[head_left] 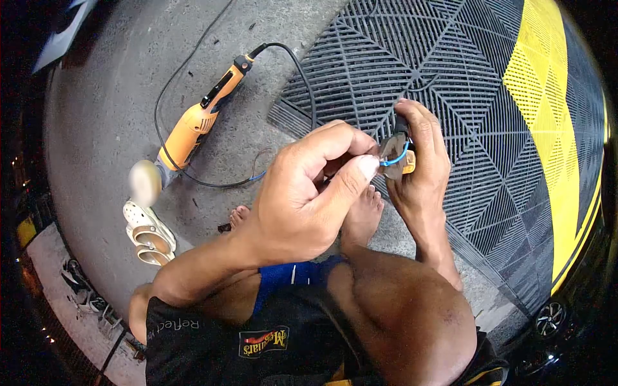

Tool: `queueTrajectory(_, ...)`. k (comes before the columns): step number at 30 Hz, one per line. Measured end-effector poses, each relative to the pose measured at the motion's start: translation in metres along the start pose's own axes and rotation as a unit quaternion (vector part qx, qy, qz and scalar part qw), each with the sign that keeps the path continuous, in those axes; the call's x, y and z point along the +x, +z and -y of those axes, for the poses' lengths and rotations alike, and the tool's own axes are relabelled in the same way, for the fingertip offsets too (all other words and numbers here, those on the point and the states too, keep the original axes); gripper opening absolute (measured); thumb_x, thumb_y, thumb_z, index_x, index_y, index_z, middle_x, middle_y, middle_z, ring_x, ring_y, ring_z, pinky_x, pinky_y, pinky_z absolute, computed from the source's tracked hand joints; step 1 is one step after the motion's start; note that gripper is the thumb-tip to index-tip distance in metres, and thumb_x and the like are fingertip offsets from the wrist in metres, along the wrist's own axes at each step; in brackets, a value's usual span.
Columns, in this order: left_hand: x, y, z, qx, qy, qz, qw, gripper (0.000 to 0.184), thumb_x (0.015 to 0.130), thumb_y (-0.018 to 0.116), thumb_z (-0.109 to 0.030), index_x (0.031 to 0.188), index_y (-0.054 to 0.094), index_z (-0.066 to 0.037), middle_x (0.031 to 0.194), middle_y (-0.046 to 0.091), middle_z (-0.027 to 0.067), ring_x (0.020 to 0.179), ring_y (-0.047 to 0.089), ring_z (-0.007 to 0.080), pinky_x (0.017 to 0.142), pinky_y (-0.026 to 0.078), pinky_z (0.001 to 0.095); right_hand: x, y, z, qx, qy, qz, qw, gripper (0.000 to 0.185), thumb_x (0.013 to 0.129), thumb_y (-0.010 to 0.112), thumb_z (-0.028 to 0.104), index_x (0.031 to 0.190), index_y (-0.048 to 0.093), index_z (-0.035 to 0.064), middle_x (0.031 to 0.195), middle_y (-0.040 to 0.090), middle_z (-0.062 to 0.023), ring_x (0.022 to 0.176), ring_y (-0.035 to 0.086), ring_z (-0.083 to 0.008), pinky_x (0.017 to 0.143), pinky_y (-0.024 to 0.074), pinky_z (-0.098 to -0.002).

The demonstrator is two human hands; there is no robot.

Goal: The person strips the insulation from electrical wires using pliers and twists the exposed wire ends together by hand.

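The small part is held up in front of the person, seen against the ribbed mat just inside the edge nearest the feet. Its long axis runs roughly up and down the view: the dark end points toward the far side of the mat, the greyish, see-through lower end toward the feet, with an orange piece on the right-hand side. A blue wire bows across it, its left end meeting the left hand. That hand comes in from the lower left, back turned up, thumb and forefinger pinched closed on the wire and the other fingers folded under. The right hand rises on a bent wrist and closes around the small part, its digits reaching up along the dark end; the exact grip underneath is hidden. On the concrete floor, off the mat's left corner, the orange power tool lies slantwise, its handle pointing to the upper right, its round, blurred head to the lower left near the pale clogs. A black cord crosses its lower body and ends in blue and brown strands beside the left hand.
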State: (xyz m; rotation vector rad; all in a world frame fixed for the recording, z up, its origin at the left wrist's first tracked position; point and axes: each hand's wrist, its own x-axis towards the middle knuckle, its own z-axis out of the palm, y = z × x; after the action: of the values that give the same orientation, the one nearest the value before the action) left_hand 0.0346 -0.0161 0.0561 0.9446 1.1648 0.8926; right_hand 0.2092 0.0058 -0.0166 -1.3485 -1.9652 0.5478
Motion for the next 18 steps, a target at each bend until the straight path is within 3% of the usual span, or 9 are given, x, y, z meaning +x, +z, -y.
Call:
queueTrajectory(10, -0.0014, 0.0024, 0.0011, -0.112, -0.062, 0.019, 0.992, 0.010, 0.095, 0.054, -0.006, 0.099, 0.058, 0.002, 0.083, 0.055, 0.0004, 0.074, 0.054, 0.0032, 0.064, 0.045, 0.0205, -0.0021, 0.0026, -0.0038, -0.010, 0.013, -0.009, 1.000, 0.056, 0.062, 0.074, 0.004, 0.114, 0.055, 0.0022, 0.114, 0.058, -0.0153, 0.100, 0.056, -0.0348, 0.085, 0.0474, -0.0401)
queueTrajectory(16, 0.0002, 0.0046, 0.0047, -0.106, -0.011, 0.014, 0.994, 0.008, 0.094, 0.054, -0.004, 0.098, 0.057, 0.002, 0.083, 0.056, 0.0008, 0.074, 0.055, 0.0036, 0.063, 0.046, 0.0202, -0.0016, 0.0014, -0.0041, -0.046, 0.004, -0.010, 0.999, 0.052, 0.060, 0.074, 0.003, 0.110, 0.056, 0.0028, 0.109, 0.058, -0.0143, 0.093, 0.055, -0.0316, 0.079, 0.0452, -0.0386)
queueTrajectory(18, 0.0009, 0.0050, 0.0068, -0.061, 0.014, 0.015, 0.998, 0.015, 0.096, 0.055, -0.011, 0.103, 0.054, 0.002, 0.079, 0.048, -0.0021, 0.059, 0.042, 0.0009, 0.049, 0.032, 0.0182, -0.0014, 0.0008, -0.0058, -0.047, 0.004, -0.013, 0.999, 0.051, 0.061, 0.073, 0.004, 0.108, 0.056, 0.0027, 0.108, 0.058, -0.0140, 0.092, 0.054, -0.0314, 0.078, 0.0442, -0.0383)
